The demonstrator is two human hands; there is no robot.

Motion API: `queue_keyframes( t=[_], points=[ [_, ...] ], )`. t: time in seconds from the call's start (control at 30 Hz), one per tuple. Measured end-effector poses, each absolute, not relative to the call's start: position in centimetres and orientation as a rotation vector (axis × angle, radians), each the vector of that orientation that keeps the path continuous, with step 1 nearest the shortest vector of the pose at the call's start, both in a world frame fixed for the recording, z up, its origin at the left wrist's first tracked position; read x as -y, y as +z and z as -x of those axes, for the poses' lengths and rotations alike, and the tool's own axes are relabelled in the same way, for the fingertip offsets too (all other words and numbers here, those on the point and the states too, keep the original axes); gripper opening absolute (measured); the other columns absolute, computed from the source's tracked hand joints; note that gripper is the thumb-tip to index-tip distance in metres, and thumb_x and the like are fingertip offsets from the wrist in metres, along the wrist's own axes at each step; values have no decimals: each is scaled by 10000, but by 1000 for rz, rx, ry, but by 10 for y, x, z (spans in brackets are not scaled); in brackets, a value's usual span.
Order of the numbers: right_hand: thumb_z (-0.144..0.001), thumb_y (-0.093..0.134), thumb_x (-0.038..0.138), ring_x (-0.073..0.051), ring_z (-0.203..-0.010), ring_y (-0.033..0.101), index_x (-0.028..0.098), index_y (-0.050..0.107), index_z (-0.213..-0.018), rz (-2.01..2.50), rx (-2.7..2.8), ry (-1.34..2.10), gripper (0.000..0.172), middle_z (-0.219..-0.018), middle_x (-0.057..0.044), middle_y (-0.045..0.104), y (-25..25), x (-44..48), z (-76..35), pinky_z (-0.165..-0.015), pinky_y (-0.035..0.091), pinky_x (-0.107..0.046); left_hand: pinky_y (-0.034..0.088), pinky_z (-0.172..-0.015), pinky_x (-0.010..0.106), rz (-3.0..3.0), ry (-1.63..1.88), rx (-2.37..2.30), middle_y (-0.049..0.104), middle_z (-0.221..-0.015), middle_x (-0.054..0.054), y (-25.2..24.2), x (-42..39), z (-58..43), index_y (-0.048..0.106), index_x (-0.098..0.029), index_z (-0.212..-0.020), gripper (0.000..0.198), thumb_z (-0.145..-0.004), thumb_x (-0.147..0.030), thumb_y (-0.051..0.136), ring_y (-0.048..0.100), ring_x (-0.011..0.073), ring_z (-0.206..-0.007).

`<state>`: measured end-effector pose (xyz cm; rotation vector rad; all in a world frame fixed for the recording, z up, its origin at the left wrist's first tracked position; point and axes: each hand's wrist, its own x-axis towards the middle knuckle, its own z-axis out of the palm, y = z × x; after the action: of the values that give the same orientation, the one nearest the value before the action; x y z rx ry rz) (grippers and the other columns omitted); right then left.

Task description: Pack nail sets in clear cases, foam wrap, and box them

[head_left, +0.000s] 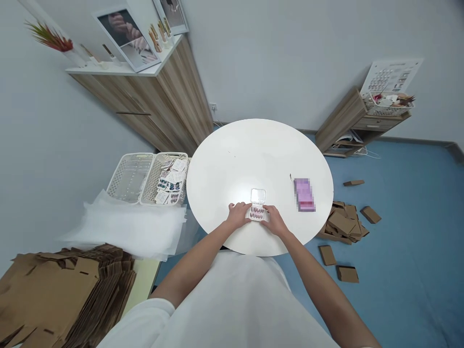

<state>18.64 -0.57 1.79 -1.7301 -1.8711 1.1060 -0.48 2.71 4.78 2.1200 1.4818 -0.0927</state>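
On the round white table [221, 159], near its front edge, a small clear case [257, 212] lies with its lid [258, 195] raised on the far side. Several pinkish press-on nails sit inside in two rows. My left hand [238, 215] grips the case's left side between thumb and fingers. At its right side, my right hand [274, 221] holds it the same way. To the right of my hands a purple pixelated item [305, 195] rests on the table.
Left of the table are a white basket [146, 186] with nail packs, an adjoining basket [125, 176], white sheets [130, 224] and stacked flat cardboard [47, 290]. Small brown boxes [340, 222] lie on the floor at right. Wooden cabinets [181, 92] stand behind.
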Motion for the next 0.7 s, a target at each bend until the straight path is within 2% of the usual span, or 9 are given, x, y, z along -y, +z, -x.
queue_keyframes(
  t=[0.13,0.7],
  points=[
    [-640,597,217,-219,-1086,415,216,377,-1185,1750,1891,1094,587,-1142,-69,434,9,1,-189,-889,367,-375,198,-899,433,-2124,-123,-1521,522,-1058,49,41,-29,-3,387,-293,-1179,574,-660,-325,630,466,232,-1008],
    [-652,598,252,-169,-838,518,237,366,-1211,1909,1993,1096,606,-1135,-60,437,2,-6,-185,-676,408,-282,265,-852,384,-2079,-254,-1489,489,-1084,52,29,-30,-6,269,-287,-1241,592,-725,-281,559,483,225,-1012]
  ],
)
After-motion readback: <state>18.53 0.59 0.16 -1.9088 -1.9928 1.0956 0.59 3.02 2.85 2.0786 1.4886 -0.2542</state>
